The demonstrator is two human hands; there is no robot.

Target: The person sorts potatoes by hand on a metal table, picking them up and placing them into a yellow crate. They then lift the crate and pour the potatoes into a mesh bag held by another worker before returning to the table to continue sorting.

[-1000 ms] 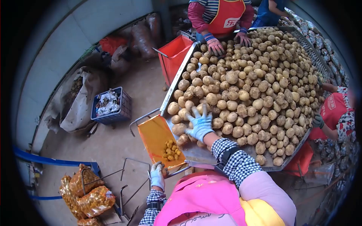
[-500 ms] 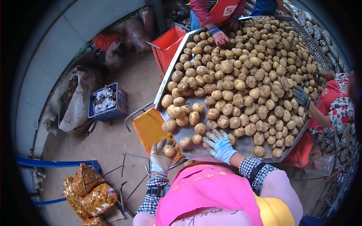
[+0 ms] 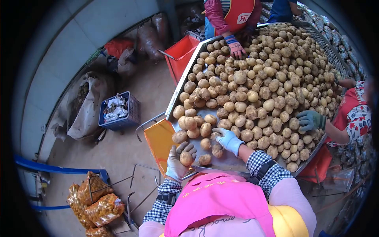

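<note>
My left hand [image 3: 176, 167], in a grey-white glove with a soiled palm, is turned up at the table's near left corner. A round potato [image 3: 186, 158] rests in it, with the fingers curled beside it. My right hand [image 3: 231, 141], in a pale blue-white glove, is over the near part of the metal table [image 3: 233, 160]. Its fingers are bent round a potato [image 3: 215, 136], which they partly hide. Below those fingertips lies a longish potato [image 3: 217, 150]. Two more, a round potato [image 3: 205, 143] and a dirt-covered potato [image 3: 204, 159], lie between my hands.
A large potato heap [image 3: 272, 91] covers much of the table. Co-workers' gloved hands touch it: a striped glove [image 3: 237, 49] at the far side, a green glove [image 3: 311, 120] at right. A yellow-orange chute [image 3: 158, 140], blue crate [image 3: 120, 114] and filled net bags [image 3: 94, 201] stand left.
My right hand has gone from lying spread on the potatoes to bending its fingers round one, farther from me. A potato near my left hand has shifted nearer the edge. The view has shifted slightly.
</note>
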